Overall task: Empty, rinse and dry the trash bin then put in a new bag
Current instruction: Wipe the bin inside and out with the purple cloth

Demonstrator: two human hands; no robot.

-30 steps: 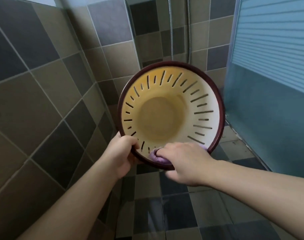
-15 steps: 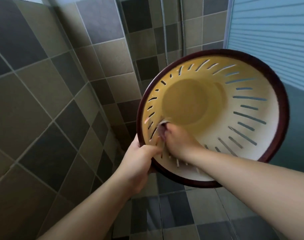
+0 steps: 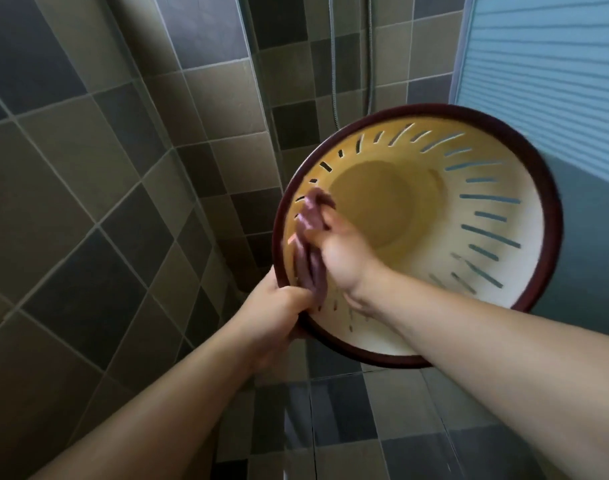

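The trash bin [image 3: 486, 216] is round and cream-yellow inside, with slotted walls and a dark red rim. It is held up in the air, tipped so its mouth faces me. My left hand [image 3: 278, 306] grips the rim at its lower left. My right hand [image 3: 344, 251] is inside the bin, closed on a purple cloth [image 3: 311, 244] that presses against the left inner wall. The bin's inside holds nothing else.
Grey and brown tiled walls [image 3: 88, 168] close in on the left and behind. A shower hose [image 3: 334, 81] hangs down the back wall. A blue frosted panel [image 3: 555, 64] stands on the right. Tiled floor [image 3: 348, 427] lies below.
The bin has swung up and to the right, closer to me. My right hand moved from the lower rim into the bin and now rubs the cloth along the left inner wall.
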